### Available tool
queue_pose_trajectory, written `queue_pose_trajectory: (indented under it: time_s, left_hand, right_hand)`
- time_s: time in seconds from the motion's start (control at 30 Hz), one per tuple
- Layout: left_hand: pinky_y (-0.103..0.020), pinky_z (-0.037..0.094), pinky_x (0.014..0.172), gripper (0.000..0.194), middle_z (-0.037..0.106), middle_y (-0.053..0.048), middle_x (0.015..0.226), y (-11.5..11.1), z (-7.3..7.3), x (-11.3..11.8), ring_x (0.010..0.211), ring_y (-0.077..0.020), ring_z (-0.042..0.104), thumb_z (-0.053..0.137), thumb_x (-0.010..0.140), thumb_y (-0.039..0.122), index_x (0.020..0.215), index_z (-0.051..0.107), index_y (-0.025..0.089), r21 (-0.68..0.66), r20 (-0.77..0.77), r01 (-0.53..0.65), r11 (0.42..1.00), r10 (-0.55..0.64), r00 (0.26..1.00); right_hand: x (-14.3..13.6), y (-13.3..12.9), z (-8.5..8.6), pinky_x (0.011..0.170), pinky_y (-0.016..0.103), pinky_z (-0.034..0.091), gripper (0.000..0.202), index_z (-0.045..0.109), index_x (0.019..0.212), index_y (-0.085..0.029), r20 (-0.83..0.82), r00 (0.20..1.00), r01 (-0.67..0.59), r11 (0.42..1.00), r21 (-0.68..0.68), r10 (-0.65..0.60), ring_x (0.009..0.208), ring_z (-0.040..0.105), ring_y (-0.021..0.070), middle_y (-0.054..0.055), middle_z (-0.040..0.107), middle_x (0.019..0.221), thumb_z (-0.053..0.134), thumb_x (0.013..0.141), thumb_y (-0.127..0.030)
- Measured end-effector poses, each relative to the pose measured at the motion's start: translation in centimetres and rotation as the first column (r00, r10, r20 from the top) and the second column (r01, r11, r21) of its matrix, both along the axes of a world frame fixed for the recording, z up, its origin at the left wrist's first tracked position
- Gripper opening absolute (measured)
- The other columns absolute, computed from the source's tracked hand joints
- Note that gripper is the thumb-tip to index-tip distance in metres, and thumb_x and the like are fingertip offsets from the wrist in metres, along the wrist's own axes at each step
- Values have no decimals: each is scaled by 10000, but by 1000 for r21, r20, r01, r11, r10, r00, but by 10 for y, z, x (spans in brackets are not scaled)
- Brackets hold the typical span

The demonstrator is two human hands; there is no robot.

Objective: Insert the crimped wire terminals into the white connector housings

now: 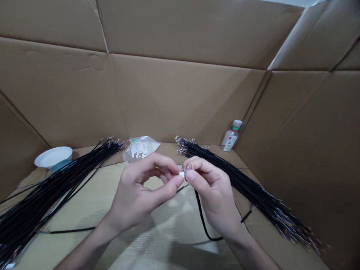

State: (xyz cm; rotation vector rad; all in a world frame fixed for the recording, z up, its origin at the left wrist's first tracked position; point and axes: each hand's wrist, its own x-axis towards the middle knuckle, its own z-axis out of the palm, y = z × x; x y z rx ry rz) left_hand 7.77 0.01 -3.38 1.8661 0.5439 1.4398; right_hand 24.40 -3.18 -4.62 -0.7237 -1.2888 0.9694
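Observation:
Between my two hands, near the middle of the view, is a small white connector [182, 174]. My left hand [146, 184] pinches its left side between thumb and fingertips. My right hand [211, 190] is closed at the connector's right side, its thumb and forefinger pressed together on thin wire ends. A black cable [201, 215] hangs in a loop below my right hand. Which wires sit in the connector is too small to tell. Another black cable [72, 230] lies on the work surface, passing behind my left forearm.
Black cable bundles lie at the left [57, 189] and right [235, 176]. A clear bag of white connectors [140, 148] stands at the back between them. A white bowl [53, 157] is back left, a bottle [231, 136] back right. Cardboard walls [189, 97] surround the surface.

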Motion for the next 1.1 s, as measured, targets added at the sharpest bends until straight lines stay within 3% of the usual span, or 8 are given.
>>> queue_pose_trajectory:
  time_s: [0.23, 0.33, 0.43, 0.6, 0.73, 1.1]
  left_hand:
    - [-173, 586, 798, 195, 751, 34, 875, -1, -5, 2, 832, -94, 713, 774, 851, 39, 896, 743, 226, 61, 69, 60, 996, -64, 996]
    - [-149, 578, 781, 192, 753, 38, 878, -2, -4, 1, 830, -83, 708, 778, 852, 44, 885, 743, 229, 10, 82, 104, 995, -104, 991]
    - [-136, 567, 739, 145, 741, 39, 842, -1, -3, -1, 791, -76, 684, 808, 857, 103, 858, 743, 233, -123, 92, 149, 981, -139, 986]
    - [-124, 519, 619, 116, 695, 29, 775, 5, -6, 1, 667, -58, 598, 864, 847, 239, 845, 750, 218, -402, 183, 327, 855, -274, 944]
    - [-123, 524, 631, 111, 684, 23, 805, 9, -8, 3, 709, -65, 601, 868, 850, 265, 863, 767, 220, -488, 242, 434, 757, -360, 901]
    - [-115, 505, 613, 136, 664, 28, 785, 13, -10, 5, 702, -62, 581, 888, 826, 260, 836, 761, 212, -517, 281, 469, 716, -375, 883]
  right_hand:
    - [0, -7, 3, 765, 267, 457, 143, 668, 835, -234, -44, 999, -8, 1000, 19, 9, 806, 525, 136, -21, 584, 850, 689, 977, -227]
    - [-2, -7, 3, 794, 277, 466, 137, 667, 846, -234, -42, 999, 17, 996, 86, -13, 838, 553, 142, -15, 597, 876, 676, 980, -204]
    - [0, -6, 3, 839, 298, 474, 125, 670, 862, -238, 5, 1000, 1, 989, 146, -2, 889, 581, 155, -8, 616, 912, 676, 983, -208]
    - [13, -8, 10, 920, 330, 463, 119, 669, 845, -235, 166, 986, 2, 992, 124, -23, 987, 595, 173, 8, 628, 1018, 705, 955, -210]
    - [20, -11, 18, 965, 365, 445, 139, 658, 811, -231, 260, 965, 15, 999, 48, -27, 1009, 591, 187, 16, 608, 1076, 711, 940, -229]
    - [22, -4, 12, 949, 364, 439, 125, 662, 813, -239, 212, 976, 29, 994, 105, -51, 1034, 581, 201, 20, 619, 1081, 716, 925, -229]
